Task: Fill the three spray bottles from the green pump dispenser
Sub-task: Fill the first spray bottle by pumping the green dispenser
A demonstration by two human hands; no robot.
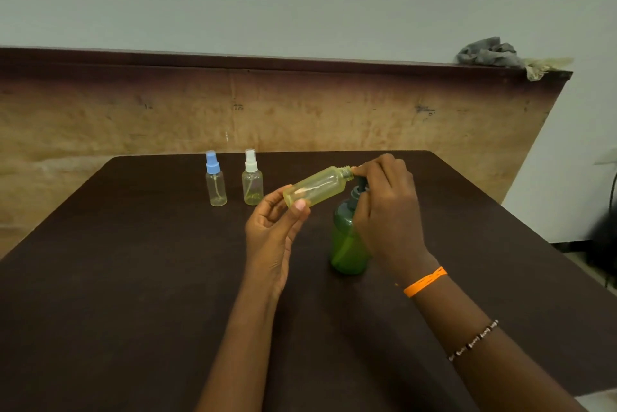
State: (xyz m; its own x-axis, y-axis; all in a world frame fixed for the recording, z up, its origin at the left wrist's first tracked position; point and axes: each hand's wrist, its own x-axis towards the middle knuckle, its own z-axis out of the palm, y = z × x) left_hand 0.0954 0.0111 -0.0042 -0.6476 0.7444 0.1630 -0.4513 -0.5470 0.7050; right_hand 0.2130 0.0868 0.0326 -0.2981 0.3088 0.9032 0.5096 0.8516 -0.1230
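Note:
My left hand (278, 231) pinches the base of an uncapped yellowish spray bottle (317, 186), which is tilted with its threaded neck pointing right. My right hand (389, 211) curls over the dark pump head (360, 185) of the green pump dispenser (347, 244), fingertips right at the bottle's neck. The dispenser stands on the dark table (133, 278), partly hidden by that hand. A blue-capped spray bottle (215, 179) and a white-capped spray bottle (252, 178) stand upright at the back, left of my hands. The tilted bottle's cap is hidden.
A worn wooden board (133, 118) rises behind the table along the wall. Crumpled grey cloth (487, 52) lies on the board's top edge at the far right. The table's right edge (567, 264) drops to the floor.

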